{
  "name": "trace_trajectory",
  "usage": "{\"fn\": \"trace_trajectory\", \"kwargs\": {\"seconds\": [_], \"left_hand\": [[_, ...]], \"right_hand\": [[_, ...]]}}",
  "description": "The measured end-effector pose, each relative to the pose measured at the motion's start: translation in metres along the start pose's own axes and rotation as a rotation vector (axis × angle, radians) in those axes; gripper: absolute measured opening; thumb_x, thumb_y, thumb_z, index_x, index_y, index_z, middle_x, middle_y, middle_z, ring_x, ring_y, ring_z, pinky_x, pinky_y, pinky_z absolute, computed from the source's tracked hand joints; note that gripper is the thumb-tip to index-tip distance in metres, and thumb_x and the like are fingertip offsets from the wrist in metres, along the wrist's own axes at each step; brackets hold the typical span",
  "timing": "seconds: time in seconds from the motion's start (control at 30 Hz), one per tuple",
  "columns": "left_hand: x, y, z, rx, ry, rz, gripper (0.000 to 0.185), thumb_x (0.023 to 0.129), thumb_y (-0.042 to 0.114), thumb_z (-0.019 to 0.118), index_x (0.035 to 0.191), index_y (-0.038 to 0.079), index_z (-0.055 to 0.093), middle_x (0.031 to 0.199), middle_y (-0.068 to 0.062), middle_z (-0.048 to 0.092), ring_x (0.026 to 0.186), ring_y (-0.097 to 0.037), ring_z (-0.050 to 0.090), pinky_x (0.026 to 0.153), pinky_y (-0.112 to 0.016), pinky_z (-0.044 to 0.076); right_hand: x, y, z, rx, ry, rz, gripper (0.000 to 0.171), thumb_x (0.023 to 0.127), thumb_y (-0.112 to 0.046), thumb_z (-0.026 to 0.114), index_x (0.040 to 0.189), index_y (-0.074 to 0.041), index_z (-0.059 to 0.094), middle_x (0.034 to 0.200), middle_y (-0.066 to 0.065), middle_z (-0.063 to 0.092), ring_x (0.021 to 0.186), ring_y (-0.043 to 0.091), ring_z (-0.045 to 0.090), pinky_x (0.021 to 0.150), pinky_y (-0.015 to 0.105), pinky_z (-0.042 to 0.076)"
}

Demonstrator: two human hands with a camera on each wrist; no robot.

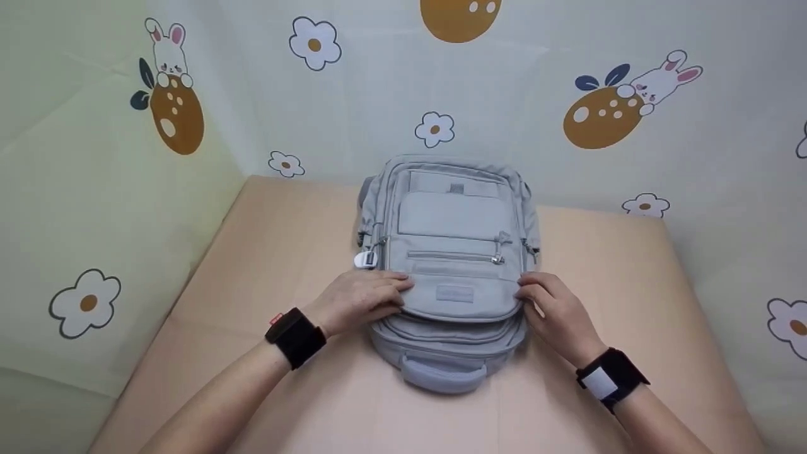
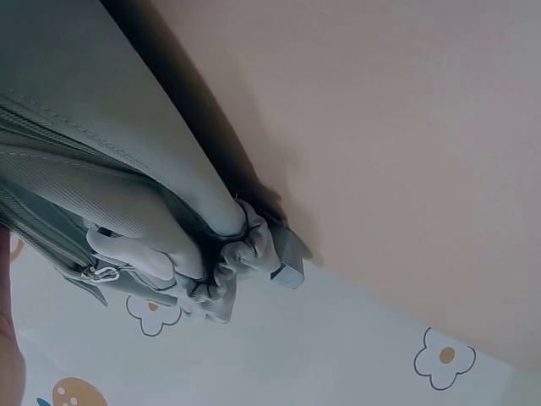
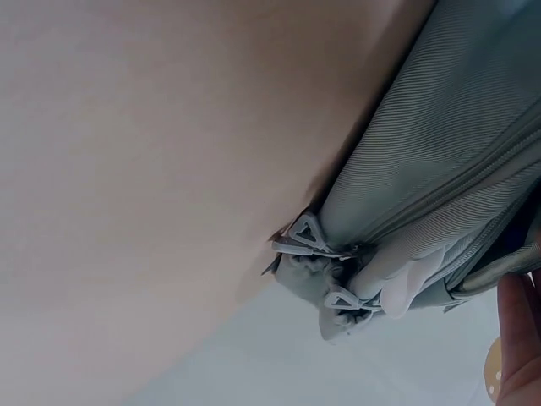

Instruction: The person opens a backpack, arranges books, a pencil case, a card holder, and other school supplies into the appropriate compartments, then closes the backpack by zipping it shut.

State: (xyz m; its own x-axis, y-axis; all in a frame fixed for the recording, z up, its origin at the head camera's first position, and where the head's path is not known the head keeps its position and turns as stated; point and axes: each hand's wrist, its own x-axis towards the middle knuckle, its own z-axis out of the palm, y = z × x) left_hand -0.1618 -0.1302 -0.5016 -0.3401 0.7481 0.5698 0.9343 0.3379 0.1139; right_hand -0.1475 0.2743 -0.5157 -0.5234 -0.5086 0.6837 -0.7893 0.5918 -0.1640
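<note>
A light grey backpack [image 1: 457, 221] lies flat on the beige table [image 1: 284, 239], front side up, its carry handle [image 1: 444, 372] toward me. My left hand [image 1: 369, 296] holds the left edge of the front pocket, fingers on top and thumb underneath. My right hand [image 1: 551, 306] grips the pocket's right edge with curled fingers. The left wrist view runs along the backpack's side [image 2: 101, 127], over the table [image 2: 406, 127]. In the right wrist view the other side of the backpack [image 3: 456, 152] shows, with a fingertip [image 3: 516, 338] at the frame edge.
A white buckle [image 1: 365, 259] hangs at the bag's left side, and zipper pulls [image 1: 500, 249] sit on the front. A pale cloth with rabbits and flowers [image 1: 605, 107] walls the table at the back and both sides. Black bands wrap both wrists.
</note>
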Motion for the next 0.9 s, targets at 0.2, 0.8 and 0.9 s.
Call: {"fn": "trace_trajectory", "kwargs": {"seconds": [0.2,0.8,0.9], "left_hand": [[-0.002,0.000,0.000,0.013,-0.030,-0.005,0.013,0.090,0.020,0.080,0.099,0.015,0.072,0.133,-0.005,0.067,0.125,-0.019,0.062,0.102,-0.033,0.049],[-0.003,0.002,0.001,0.041,-0.063,-0.019,0.009,0.092,0.018,0.078,0.097,0.014,0.072,0.136,-0.007,0.066,0.129,-0.020,0.060,0.104,-0.035,0.048],[-0.001,0.002,-0.001,0.044,-0.062,-0.010,0.010,0.092,0.019,0.078,0.096,0.013,0.072,0.135,-0.007,0.066,0.127,-0.020,0.061,0.104,-0.035,0.048]], "right_hand": [[-0.002,-0.001,0.003,-0.004,-0.005,-0.015,0.015,0.088,-0.002,0.059,0.098,-0.003,0.070,0.116,0.017,0.064,0.112,0.032,0.062,0.107,0.025,0.041],[0.029,-0.041,0.020,-0.049,-0.064,-0.163,0.023,0.091,-0.004,0.063,0.111,-0.007,0.074,0.112,0.009,0.067,0.104,0.029,0.063,0.092,0.042,0.051],[0.044,-0.056,0.024,-0.006,-0.121,-0.193,0.023,0.090,-0.004,0.070,0.112,-0.009,0.074,0.108,0.005,0.067,0.095,0.024,0.064,0.082,0.040,0.054]]}}
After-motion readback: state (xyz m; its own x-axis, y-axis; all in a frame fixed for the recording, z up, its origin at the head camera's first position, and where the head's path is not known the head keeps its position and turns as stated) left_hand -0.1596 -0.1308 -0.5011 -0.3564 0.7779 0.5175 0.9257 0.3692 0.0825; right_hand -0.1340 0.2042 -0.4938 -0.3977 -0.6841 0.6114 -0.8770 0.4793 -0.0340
